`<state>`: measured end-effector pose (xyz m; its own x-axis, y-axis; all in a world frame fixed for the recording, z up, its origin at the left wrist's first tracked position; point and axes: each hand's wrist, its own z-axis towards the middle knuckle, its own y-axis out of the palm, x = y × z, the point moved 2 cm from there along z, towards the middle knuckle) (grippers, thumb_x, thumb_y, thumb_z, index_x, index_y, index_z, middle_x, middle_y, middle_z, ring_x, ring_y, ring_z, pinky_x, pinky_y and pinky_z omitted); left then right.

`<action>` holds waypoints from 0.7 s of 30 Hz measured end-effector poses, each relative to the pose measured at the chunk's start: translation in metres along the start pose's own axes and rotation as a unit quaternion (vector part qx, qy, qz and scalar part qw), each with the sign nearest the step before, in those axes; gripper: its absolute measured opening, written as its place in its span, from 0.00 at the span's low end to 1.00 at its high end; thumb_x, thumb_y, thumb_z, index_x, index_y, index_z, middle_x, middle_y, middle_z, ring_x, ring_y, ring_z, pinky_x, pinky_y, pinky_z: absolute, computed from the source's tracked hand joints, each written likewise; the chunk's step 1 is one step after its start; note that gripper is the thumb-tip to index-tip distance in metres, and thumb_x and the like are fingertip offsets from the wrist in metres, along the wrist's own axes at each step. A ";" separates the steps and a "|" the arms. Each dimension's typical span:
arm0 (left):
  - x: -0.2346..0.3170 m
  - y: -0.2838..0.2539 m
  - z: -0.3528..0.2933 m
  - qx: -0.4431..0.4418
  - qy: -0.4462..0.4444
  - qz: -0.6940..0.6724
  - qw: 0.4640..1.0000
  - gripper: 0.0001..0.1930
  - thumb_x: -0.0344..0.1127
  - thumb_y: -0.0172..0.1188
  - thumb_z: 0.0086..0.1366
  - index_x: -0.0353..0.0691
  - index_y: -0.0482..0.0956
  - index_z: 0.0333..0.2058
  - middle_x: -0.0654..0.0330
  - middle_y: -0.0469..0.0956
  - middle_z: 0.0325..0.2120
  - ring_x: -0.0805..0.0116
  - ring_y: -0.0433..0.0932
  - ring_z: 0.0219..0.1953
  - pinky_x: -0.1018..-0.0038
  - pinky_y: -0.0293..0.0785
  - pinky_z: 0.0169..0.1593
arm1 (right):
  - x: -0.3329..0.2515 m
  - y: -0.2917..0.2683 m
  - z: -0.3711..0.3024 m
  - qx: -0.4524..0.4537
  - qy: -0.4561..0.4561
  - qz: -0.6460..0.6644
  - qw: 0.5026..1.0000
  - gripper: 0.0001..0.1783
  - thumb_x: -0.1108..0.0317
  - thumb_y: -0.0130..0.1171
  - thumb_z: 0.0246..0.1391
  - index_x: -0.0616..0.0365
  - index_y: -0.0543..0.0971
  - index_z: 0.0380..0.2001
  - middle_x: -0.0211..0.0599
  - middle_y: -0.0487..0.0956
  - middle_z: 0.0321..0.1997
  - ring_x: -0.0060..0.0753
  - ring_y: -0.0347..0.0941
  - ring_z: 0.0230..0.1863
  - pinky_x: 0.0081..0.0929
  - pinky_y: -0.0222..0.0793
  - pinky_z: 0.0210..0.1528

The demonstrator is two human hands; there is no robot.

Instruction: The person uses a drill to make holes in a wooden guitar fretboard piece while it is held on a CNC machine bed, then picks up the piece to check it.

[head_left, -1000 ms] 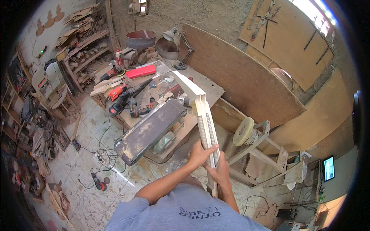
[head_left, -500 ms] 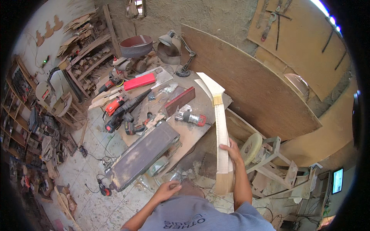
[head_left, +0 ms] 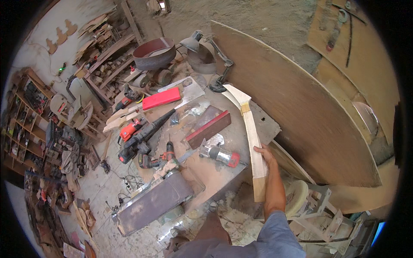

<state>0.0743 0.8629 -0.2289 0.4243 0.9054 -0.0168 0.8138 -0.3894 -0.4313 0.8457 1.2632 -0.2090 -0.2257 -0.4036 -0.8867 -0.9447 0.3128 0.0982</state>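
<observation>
A long pale wooden guitar neck (head_left: pixel 253 137) rises from near my body toward the table's far right corner. Its wide angled head points away from me, with a yellow band just below it; a second thin pale strip curves beside the head. My right hand (head_left: pixel 267 155) is closed around the neck's side toward the near end, the thumb lying over its face. My left hand does not show. Left of the neck, a handheld power tool with a clear body and red end (head_left: pixel 221 156) lies on the worktable (head_left: pixel 206 184).
A belt sander (head_left: pixel 155 200) stands at the near left. Beyond it lie a cordless drill (head_left: pixel 169 151), a black blower (head_left: pixel 146 136), a red-edged block (head_left: pixel 208 129) and a red box (head_left: pixel 161 99). A desk lamp (head_left: pixel 191 43) and large board (head_left: pixel 297 103) stand behind.
My view has shifted, and the table's things appear lower. My right hand still holds the neck, now higher in the picture. My left hand, earlier by my waist, has gone out of sight.
</observation>
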 end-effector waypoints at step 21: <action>-0.057 0.043 -0.080 0.036 0.068 -0.119 0.990 0.20 0.46 0.57 0.64 0.41 0.82 0.49 0.59 0.84 0.41 0.65 0.84 0.40 0.67 0.79 0.37 | -0.008 0.004 0.153 0.063 -0.136 -0.380 0.913 0.23 0.58 0.58 0.59 0.74 0.80 0.43 0.55 0.83 0.37 0.44 0.77 0.37 0.39 0.69 0.46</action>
<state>0.1171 0.7813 -0.1748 0.2774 0.9372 0.2117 0.8683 -0.1503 -0.4727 0.8798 1.3995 -0.2702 0.5675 -0.3224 -0.7576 -0.7651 0.1335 -0.6299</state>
